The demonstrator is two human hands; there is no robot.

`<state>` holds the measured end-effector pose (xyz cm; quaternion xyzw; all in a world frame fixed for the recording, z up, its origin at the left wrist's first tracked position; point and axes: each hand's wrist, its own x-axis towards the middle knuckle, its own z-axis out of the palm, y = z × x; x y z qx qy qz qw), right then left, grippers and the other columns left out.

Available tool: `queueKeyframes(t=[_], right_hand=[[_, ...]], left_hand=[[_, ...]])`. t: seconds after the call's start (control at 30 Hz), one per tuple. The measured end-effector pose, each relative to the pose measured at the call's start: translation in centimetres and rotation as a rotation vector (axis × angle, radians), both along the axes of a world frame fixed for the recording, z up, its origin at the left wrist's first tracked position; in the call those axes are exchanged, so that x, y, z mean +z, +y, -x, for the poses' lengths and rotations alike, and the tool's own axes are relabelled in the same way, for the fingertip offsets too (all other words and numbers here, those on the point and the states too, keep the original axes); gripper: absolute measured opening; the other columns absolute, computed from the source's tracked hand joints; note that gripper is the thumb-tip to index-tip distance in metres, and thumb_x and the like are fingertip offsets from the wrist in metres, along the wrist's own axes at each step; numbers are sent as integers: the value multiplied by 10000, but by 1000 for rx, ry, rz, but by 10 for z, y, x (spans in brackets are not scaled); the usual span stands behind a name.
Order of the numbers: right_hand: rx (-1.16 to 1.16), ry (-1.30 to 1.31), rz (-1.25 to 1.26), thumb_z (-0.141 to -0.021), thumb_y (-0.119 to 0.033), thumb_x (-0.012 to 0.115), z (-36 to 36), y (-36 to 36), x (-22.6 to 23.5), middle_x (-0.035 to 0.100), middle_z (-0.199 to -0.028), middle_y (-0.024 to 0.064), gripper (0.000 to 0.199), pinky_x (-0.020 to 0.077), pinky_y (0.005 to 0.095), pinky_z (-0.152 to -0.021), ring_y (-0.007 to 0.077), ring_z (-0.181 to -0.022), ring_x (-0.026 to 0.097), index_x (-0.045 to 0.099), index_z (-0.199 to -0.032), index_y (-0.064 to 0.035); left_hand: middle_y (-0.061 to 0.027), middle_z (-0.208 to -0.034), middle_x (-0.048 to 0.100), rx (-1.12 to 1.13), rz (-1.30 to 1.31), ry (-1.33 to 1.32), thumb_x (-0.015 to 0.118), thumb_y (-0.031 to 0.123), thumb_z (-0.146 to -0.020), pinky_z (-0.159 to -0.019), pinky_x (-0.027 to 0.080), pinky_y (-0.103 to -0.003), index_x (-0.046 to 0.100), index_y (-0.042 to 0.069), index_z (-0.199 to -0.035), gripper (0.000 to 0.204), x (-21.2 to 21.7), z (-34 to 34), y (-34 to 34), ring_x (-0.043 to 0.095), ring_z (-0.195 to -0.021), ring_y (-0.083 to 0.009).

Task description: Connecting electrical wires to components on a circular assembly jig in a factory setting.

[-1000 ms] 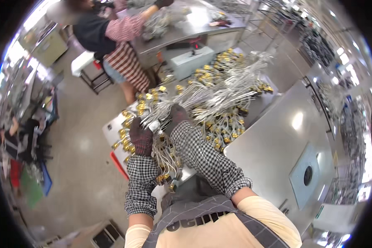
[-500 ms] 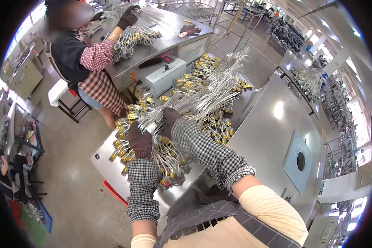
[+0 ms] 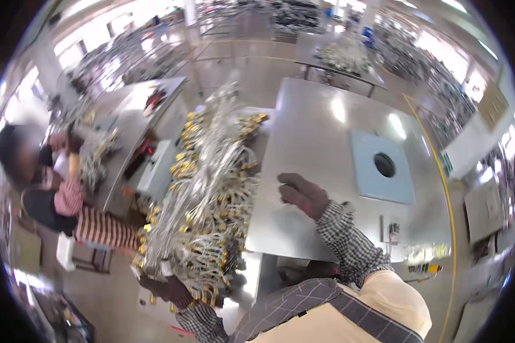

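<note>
A large bundle of silvery wires with yellow-gold connectors (image 3: 203,194) is seen lying along a cart-like surface (image 3: 257,280) left of centre, running from lower left up toward the top of the view. The left hand (image 3: 169,288), gloved dark, is placed at the near, lower end of the bundle, fingers buried among the wires; whether it is clamped on them cannot be told. The right hand (image 3: 303,194), also gloved dark, is held loosely open with fingers curled, nothing in it, over the near left part of a steel surface (image 3: 326,143), just beside the bundle and apart from it. A pale blue panel with a round hole (image 3: 380,168) is seen on that steel surface, further right. Checked sleeves and a beige apron are worn. Another person (image 3: 57,200) in a striped apron is seated at a separate bench (image 3: 137,123) on the left, handling a smaller wire bunch (image 3: 94,157).
</note>
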<state>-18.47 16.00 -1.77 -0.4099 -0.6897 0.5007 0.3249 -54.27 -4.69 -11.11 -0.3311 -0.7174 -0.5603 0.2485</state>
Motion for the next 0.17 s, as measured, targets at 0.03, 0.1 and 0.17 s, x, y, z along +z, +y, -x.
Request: queueKeyframes(t=[0.03, 0.1, 0.17], right_hand=[[-54, 17, -7, -1008, -269, 585, -33, -7, 7, 641, -1078, 87, 425, 536, 326, -892, 168, -974, 645, 514, -1355, -33], [-314, -264, -282, -992, -261, 610, -99, -21, 14, 643, -1068, 117, 441, 542, 320, -873, 193, -957, 654, 509, -1365, -49], [-400, -318, -271, -984, -266, 608, -156, -29, 7, 640, -1225, 133, 421, 489, 347, -1000, 272, -1086, 643, 518, -1365, -110]], left_hand=[[-216, -1395, 528, 14, 46, -31, 766, 341, -858, -1135, 358, -458, 475, -35, -1393, 716, 14, -21, 9, 473, -1324, -342], [-214, -1438, 484, -101, 144, 34, 747, 316, -879, -1144, 344, -458, 438, -31, -1422, 715, 22, -57, 37, 462, -1340, -335], [-209, -1459, 470, -305, 231, 346, 747, 311, -879, -1187, 268, -449, 426, -16, -1440, 724, -35, -64, 81, 473, -1334, -332]])
